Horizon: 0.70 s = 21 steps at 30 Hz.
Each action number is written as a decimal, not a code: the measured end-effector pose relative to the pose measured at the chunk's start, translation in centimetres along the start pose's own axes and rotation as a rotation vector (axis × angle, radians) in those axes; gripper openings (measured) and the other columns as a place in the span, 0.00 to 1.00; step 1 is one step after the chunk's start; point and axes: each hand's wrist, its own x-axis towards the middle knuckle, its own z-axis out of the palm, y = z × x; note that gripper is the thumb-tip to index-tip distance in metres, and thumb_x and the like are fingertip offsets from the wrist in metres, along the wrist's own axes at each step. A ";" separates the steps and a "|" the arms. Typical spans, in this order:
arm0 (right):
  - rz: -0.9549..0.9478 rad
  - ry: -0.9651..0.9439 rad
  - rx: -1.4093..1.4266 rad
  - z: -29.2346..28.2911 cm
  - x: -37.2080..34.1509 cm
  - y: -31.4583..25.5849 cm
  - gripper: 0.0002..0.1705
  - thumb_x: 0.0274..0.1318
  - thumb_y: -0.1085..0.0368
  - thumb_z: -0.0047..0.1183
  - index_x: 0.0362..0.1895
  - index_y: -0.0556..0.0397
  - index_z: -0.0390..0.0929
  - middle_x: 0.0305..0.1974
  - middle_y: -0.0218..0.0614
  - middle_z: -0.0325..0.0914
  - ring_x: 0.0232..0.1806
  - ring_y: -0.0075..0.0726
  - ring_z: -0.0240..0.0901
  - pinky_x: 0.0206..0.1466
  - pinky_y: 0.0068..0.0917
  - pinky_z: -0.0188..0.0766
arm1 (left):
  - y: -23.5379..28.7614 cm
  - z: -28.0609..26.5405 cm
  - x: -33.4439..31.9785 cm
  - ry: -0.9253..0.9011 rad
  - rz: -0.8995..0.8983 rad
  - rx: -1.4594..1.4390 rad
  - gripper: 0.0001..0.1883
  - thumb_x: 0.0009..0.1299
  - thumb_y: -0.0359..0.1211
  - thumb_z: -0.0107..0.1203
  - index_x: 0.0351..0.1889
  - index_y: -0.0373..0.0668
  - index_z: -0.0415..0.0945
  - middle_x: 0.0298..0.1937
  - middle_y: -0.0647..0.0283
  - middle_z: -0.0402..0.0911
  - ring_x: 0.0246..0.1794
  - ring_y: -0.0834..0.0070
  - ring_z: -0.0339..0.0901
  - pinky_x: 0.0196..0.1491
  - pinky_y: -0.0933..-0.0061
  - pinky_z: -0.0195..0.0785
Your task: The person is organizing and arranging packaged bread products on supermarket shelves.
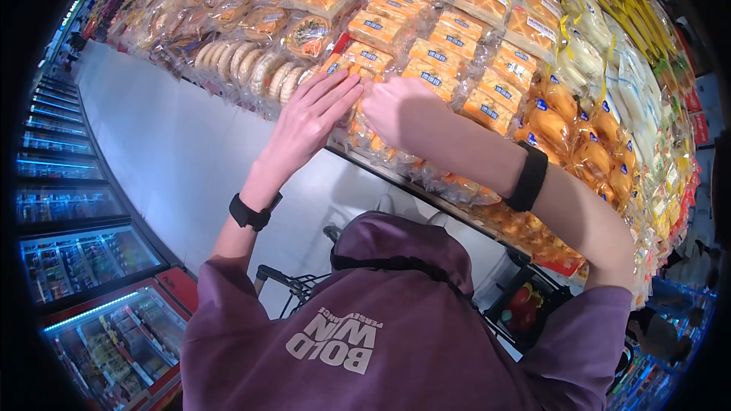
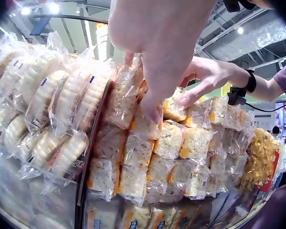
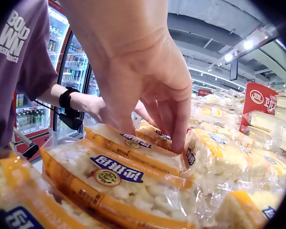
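Observation:
Orange-and-white wrapped snack packs point(image 1: 435, 54) point(image 2: 168, 139) point(image 3: 115, 176) stand in rows on a display. The left hand point(image 1: 311, 117) point(image 2: 155, 43) lies over the packs at the near edge, its fingers nearly straight in the head view; in the left wrist view its thumb touches a pack. Close beside it, the right hand point(image 1: 403, 113) point(image 2: 209, 78) point(image 3: 143, 81) bends downward and pinches a wrapped pack point(image 3: 152, 132) between thumb and fingers. The hand hides part of that pack. Part of the left hand shows behind it in the right wrist view.
Round wrapped pastries point(image 1: 242, 63) point(image 2: 62, 98) lie left of a thin dark divider point(image 2: 93, 138). Glossy brown packaged buns point(image 1: 550, 120) sit to the right. Below the display edge is a cart point(image 1: 285, 281). Glass-fronted coolers point(image 1: 80, 259) line the far left, across pale floor point(image 1: 175, 144).

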 end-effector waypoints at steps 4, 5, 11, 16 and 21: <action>0.013 -0.252 0.179 -3.0 0.3 0.4 0.08 0.53 0.66 0.63 0.31 0.58 0.83 0.32 0.44 0.83 0.38 0.50 0.83 0.39 0.39 0.80 | 0.4 -0.7 0.1 -0.049 -0.007 -0.009 0.41 0.55 0.34 0.69 0.69 0.39 0.69 0.72 0.57 0.71 0.73 0.60 0.66 0.75 0.52 0.56; 0.020 -0.135 0.229 -3.4 0.0 0.8 0.09 0.53 0.66 0.63 0.33 0.60 0.82 0.32 0.46 0.82 0.39 0.52 0.83 0.40 0.40 0.80 | 0.7 -1.1 0.2 -0.070 -0.020 -0.035 0.42 0.56 0.37 0.70 0.70 0.39 0.68 0.72 0.56 0.70 0.74 0.60 0.65 0.76 0.52 0.55; 0.138 0.019 0.213 -5.4 -3.4 5.6 0.15 0.54 0.66 0.63 0.39 0.66 0.79 0.38 0.55 0.79 0.46 0.60 0.80 0.47 0.46 0.77 | 1.4 -1.9 0.4 -0.141 -0.041 -0.001 0.40 0.67 0.49 0.63 0.73 0.40 0.64 0.75 0.58 0.67 0.76 0.59 0.62 0.77 0.49 0.51; 0.124 0.063 0.221 -3.6 -4.0 6.5 0.15 0.54 0.68 0.63 0.42 0.66 0.78 0.41 0.56 0.79 0.48 0.62 0.79 0.49 0.47 0.77 | 1.2 -0.6 0.3 -0.098 -0.017 0.077 0.35 0.68 0.47 0.62 0.70 0.40 0.68 0.72 0.58 0.71 0.73 0.59 0.66 0.75 0.51 0.56; 0.120 0.083 0.187 -3.4 -4.4 6.5 0.15 0.54 0.66 0.64 0.39 0.66 0.79 0.40 0.54 0.79 0.49 0.59 0.79 0.48 0.45 0.77 | 1.2 -0.3 0.5 -0.062 -0.014 0.062 0.33 0.68 0.45 0.63 0.68 0.39 0.71 0.70 0.58 0.74 0.72 0.60 0.69 0.74 0.53 0.58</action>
